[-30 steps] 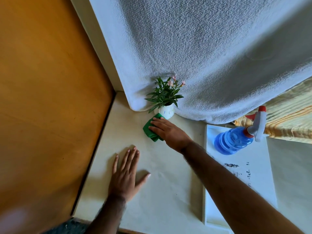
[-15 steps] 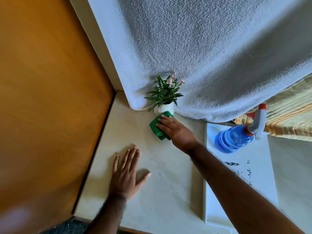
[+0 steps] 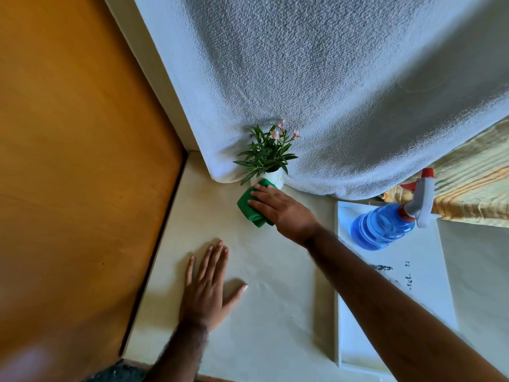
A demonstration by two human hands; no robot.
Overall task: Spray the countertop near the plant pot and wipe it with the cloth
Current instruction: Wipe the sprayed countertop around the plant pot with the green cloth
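Note:
A small white plant pot [image 3: 274,178] with green leaves and pink flowers stands at the back of the cream countertop [image 3: 275,312], against a white curtain. My right hand [image 3: 283,209] presses flat on a folded green cloth [image 3: 249,209], which touches the pot's base. My left hand [image 3: 208,288] lies flat on the countertop nearer to me, fingers spread, holding nothing. A blue spray bottle [image 3: 385,228] with a grey and red trigger stands to the right.
An orange wooden panel [image 3: 77,175] walls off the left side. The white textured curtain [image 3: 344,92] hangs behind the pot. The bottle stands on a white tray [image 3: 413,293] with dark marks. A yellow striped fabric [image 3: 473,194] lies at the far right.
My right hand slid the green cloth to the right along the pot's front, then back a little to the left. My left hand stayed flat in place.

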